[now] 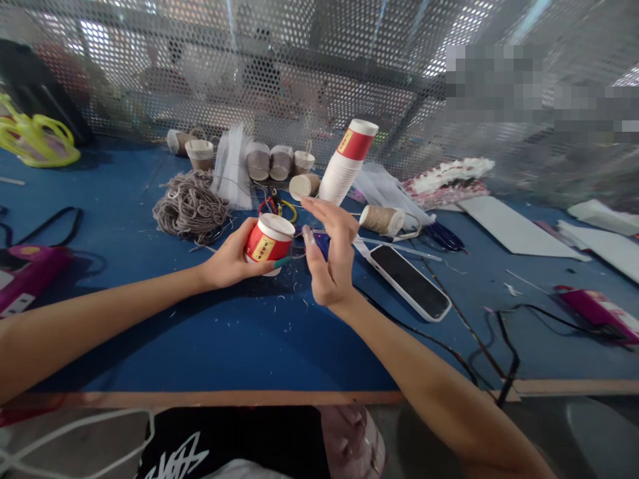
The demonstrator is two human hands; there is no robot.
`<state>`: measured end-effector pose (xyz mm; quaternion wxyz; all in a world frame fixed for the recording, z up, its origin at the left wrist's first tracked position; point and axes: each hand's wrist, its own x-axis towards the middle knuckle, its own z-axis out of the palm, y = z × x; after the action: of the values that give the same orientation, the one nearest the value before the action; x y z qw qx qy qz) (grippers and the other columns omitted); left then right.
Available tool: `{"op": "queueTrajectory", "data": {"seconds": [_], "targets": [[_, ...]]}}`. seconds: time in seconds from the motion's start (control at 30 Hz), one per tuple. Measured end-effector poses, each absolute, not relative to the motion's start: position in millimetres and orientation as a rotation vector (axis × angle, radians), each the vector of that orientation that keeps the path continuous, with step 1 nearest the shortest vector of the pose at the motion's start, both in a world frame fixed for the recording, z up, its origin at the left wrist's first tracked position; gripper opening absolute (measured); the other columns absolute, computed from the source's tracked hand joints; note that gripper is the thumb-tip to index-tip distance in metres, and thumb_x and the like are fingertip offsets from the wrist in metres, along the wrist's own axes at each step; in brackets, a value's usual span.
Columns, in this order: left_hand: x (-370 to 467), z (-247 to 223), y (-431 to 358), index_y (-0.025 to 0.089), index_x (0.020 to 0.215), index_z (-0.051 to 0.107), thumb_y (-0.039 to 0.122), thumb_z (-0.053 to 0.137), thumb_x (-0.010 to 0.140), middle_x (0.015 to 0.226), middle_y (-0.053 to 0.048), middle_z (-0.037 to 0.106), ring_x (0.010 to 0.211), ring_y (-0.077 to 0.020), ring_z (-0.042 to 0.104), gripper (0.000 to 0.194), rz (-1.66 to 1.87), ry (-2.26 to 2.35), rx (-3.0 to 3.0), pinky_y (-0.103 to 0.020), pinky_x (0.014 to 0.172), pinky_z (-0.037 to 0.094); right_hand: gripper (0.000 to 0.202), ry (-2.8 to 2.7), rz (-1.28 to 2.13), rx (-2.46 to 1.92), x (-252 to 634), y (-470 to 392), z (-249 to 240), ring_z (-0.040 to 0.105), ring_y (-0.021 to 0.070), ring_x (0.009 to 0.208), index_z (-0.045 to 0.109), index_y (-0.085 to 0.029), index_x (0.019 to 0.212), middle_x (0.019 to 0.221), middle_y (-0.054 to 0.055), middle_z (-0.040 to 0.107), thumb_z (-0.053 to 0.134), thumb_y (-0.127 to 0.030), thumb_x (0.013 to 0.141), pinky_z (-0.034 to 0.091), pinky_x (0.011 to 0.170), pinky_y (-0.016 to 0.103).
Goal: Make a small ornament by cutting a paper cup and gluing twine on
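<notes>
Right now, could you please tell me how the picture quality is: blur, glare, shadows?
Head view: the left hand and held red cup look fairly clear, the right hand perhaps slightly blurred; head view: pale bright streaks show across the perforated screen, and pixel blocks hide part of the upper right; head view: a soft shadow darkens the blue table below the left forearm.

In front of you stands a grey perforated screen (210,86), crossed by a darker bar (319,63), with pale light showing through its holes and blurred shapes behind. Your blue tabletop (224,346) reaches toward it, edged in brown on your side, above a greyish floor (110,442).
</notes>
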<state>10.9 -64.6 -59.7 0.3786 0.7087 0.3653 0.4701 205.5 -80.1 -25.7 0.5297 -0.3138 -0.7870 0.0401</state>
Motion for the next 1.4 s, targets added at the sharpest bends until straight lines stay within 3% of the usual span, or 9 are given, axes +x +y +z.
{"op": "queueTrajectory", "data": {"seconds": [0.2,0.53,0.7,0.83,1.07,1.2,1.4], "targets": [[11.0,-57.9,-63.9,0.019,0.106,0.054,0.037,0.079,0.063,0.092,-0.003,0.067,0.077,-0.0181,0.063,0.053,1.181,0.942,1.801,-0.033,0.071,0.055,0.047,-2.096,0.118,-0.692,206.2,-86.4,-23.5,0.037,0.0297,0.142,0.039,-0.027,0.143,0.132,0.008,0.063,0.037,-0.034,0.096,0.014,0.121,0.064],[10.2,-57.5,-63.4,0.019,0.107,0.054,0.034,0.079,0.064,0.092,-0.004,0.065,0.075,-0.0182,0.061,0.052,1.151,0.902,1.798,-0.035,0.071,0.054,0.048,-2.125,0.107,-0.661,207.3,-86.7,-23.0,0.039,0.0298,0.140,0.040,-0.027,0.141,0.128,0.007,0.067,0.041,-0.031,0.093,0.013,0.120,0.064],[10.3,-57.5,-64.0,0.019,0.103,0.054,0.034,0.079,0.064,0.087,-0.002,0.063,0.071,-0.0160,0.059,0.049,1.144,0.901,1.788,-0.032,0.067,0.052,0.053,-2.143,0.082,-0.672,207.1,-85.1,-22.4,0.034,0.0310,0.144,0.035,-0.024,0.146,0.132,0.009,0.064,0.041,-0.032,0.093,0.011,0.120,0.066],[10.9,-56.9,-64.7,0.017,0.105,0.053,0.035,0.079,0.064,0.088,-0.002,0.063,0.071,-0.0142,0.057,0.052,1.132,0.888,1.764,-0.029,0.067,0.050,0.050,-2.164,0.065,-0.661,207.9,-84.3,-23.0,0.039,0.0312,0.140,0.038,-0.025,0.143,0.128,0.008,0.066,0.040,-0.031,0.094,0.010,0.119,0.067],[11.2,-56.0,-65.9,0.017,0.105,0.052,0.037,0.080,0.065,0.091,-0.003,0.063,0.076,-0.0154,0.059,0.053,1.094,0.878,1.759,-0.030,0.070,0.050,0.062,-2.135,0.136,-0.593,207.7,-83.8,-23.2,0.036,0.0319,0.143,0.021,-0.026,0.151,0.146,0.010,0.053,0.041,-0.036,0.093,0.013,0.118,0.068],[10.6,-58.3,-65.2,0.017,0.108,0.052,0.037,0.080,0.067,0.092,-0.003,0.063,0.077,-0.0166,0.061,0.054,1.096,0.865,1.760,-0.032,0.074,0.052,0.059,-2.194,0.141,-0.623,206.8,-83.9,-22.8,0.037,0.0316,0.141,0.025,-0.028,0.149,0.136,0.009,0.060,0.042,-0.036,0.093,0.010,0.118,0.068],[9.2,-59.4,-63.4,0.018,0.107,0.052,0.042,0.080,0.066,0.091,-0.002,0.063,0.079,-0.0169,0.059,0.055,1.121,0.873,1.750,-0.031,0.073,0.051,0.067,-1.915,0.140,-0.644,201.1,-79.4,-30.9,0.035,0.0328,0.142,0.022,-0.030,0.148,0.154,0.010,0.035,0.052,-0.036,0.088,0.032,0.114,0.059]]}}
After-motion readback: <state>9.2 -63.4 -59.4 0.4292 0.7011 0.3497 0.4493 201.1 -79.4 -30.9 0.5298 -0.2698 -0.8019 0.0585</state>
